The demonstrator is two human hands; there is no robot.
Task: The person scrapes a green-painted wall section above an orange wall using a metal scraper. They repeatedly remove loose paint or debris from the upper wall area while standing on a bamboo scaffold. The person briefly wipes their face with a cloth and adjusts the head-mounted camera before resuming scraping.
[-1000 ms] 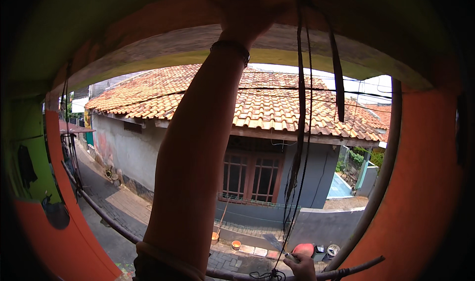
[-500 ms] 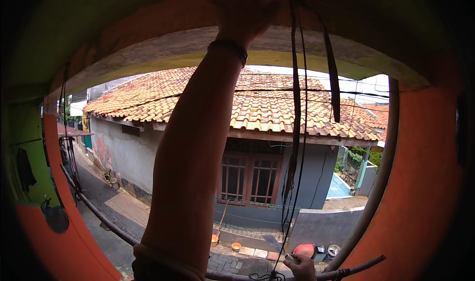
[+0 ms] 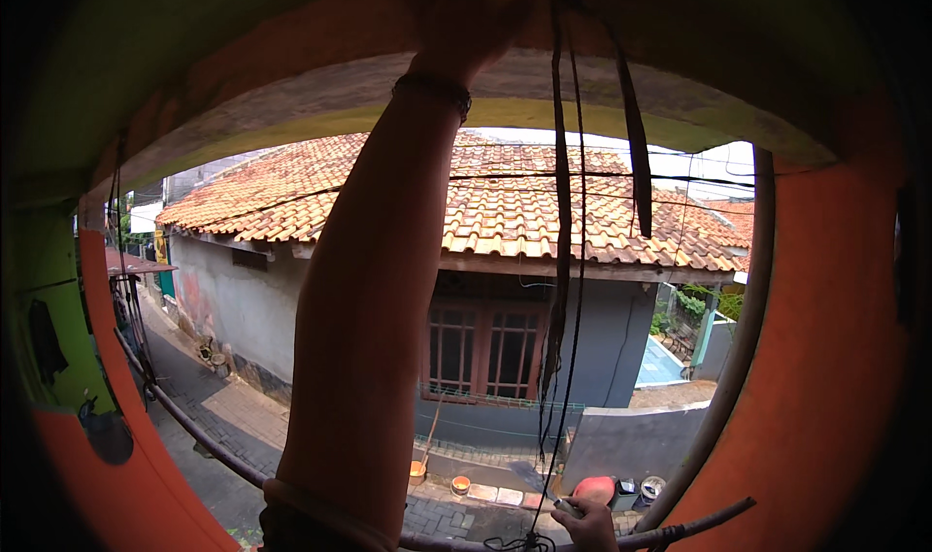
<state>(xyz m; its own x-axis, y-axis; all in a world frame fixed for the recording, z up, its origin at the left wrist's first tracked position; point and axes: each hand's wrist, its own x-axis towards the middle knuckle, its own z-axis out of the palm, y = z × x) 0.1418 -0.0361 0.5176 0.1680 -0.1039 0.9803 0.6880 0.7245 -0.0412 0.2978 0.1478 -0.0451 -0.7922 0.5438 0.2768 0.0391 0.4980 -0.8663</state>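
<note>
My left arm reaches up through the middle of the view, with a dark bracelet at the wrist. My left hand (image 3: 464, 23) lies against the shaded orange beam (image 3: 320, 52) overhead, open, its thumb held out to the right; the other fingertips are dim. Low on the right, my right hand (image 3: 589, 527) is closed around the handle of a scraper (image 3: 565, 505), its flat blade pointing up and left. Dark straps and cords (image 3: 563, 193) hang from the beam just right of my left hand, down to the pole near my right hand.
A curved pole (image 3: 218, 453) runs across the opening, tied with cord at the bottom. An orange wall (image 3: 825, 358) stands at the right. Below lies a paved lane (image 3: 228, 411), with a tile-roofed house (image 3: 524, 222) opposite. Small buckets (image 3: 460, 486) stand near its wall.
The whole view has shifted slightly, so the scene sits a little further left. My left hand stays against the beam, and my right hand still grips the scraper.
</note>
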